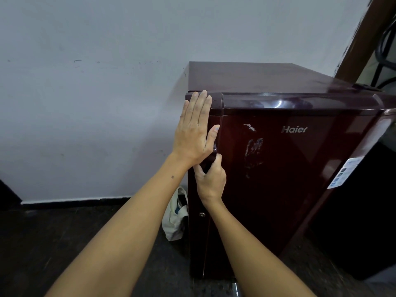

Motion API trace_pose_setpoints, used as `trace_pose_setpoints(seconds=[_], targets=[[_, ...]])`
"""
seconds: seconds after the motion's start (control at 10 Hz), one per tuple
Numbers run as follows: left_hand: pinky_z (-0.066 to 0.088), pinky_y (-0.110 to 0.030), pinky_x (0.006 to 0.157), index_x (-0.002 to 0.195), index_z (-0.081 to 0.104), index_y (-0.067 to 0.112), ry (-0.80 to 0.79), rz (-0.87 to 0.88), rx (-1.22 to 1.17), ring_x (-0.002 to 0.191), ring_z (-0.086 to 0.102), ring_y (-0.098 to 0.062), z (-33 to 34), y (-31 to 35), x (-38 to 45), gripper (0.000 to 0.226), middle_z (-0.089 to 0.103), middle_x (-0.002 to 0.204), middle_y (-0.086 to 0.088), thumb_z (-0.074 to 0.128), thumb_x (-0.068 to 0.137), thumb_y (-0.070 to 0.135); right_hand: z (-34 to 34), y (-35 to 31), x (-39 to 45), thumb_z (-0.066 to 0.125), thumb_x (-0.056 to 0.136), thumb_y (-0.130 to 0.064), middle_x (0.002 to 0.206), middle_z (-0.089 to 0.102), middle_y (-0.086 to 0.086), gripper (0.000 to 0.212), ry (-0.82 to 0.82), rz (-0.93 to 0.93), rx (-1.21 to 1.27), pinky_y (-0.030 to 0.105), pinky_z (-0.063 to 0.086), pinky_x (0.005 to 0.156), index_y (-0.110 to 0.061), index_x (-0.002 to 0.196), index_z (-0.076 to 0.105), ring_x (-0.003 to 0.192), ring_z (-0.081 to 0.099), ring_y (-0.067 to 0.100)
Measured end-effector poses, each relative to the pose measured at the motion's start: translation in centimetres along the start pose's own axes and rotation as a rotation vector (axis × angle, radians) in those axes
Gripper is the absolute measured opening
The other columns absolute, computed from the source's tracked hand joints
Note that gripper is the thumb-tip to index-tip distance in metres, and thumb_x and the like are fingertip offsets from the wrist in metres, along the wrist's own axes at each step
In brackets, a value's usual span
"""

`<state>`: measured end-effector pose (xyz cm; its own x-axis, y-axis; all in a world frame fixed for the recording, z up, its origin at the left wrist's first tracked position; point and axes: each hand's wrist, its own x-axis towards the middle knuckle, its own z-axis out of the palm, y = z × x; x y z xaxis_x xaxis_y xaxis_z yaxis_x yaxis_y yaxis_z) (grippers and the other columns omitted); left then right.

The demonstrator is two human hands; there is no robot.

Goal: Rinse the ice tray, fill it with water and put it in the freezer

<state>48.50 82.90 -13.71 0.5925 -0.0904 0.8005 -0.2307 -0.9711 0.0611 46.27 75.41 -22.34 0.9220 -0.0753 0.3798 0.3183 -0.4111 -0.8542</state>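
Note:
A small dark maroon fridge (289,168) stands on the floor against the white wall, its door closed. My left hand (194,129) lies flat with straight fingers against the door's upper left edge. Just below it, my right hand (211,179) curls its fingers round the recessed door handle (209,162) on the left edge. No ice tray is in view.
A white cloth bag (174,219) lies on the dark floor (75,243) beside the fridge's left side. A brown wooden frame (362,39) leans at the upper right. A dark object (360,221) stands right of the fridge.

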Motion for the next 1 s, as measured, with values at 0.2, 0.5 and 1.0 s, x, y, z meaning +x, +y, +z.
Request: trace_pose_setpoints(seconds=[0.2,0.5,1.0], targets=[[0.007,-0.041,0.12,0.145,0.028,-0.002,-0.034,-0.011,0.01,0.145,0.015,-0.032,-0.4,0.2,0.0,0.061,0.025,0.154,-0.018,0.035,0.096,0.034,-0.2,-0.2,-0.1,0.066,0.086,-0.042,0.074,0.061,0.004,0.046,-0.025,0.025,-0.007,0.04,0.053,0.067,-0.007,0.11,0.047,0.069,0.064,0.025],[0.006,-0.043,0.12,0.147,0.021,0.0,-0.125,-0.094,0.044,0.146,0.008,-0.029,-1.1,1.2,0.0,0.066,0.018,0.156,-0.016,0.025,0.094,0.039,-1.2,-0.3,-0.3,0.067,0.087,-0.035,0.078,0.061,0.003,0.035,-0.134,0.048,-0.029,0.034,0.047,0.062,-0.01,0.099,0.046,0.07,0.059,0.019],[-0.003,-0.042,0.119,0.146,0.027,0.002,-0.074,-0.238,-0.001,0.146,0.011,-0.027,-1.9,5.3,-5.4,0.06,0.018,0.156,-0.017,0.025,0.094,0.031,-6.2,-1.2,0.8,0.039,0.094,-0.05,0.1,0.069,0.003,0.04,-0.447,0.001,-0.274,0.045,0.053,0.081,-0.024,0.123,0.049,0.092,0.064,0.027]])
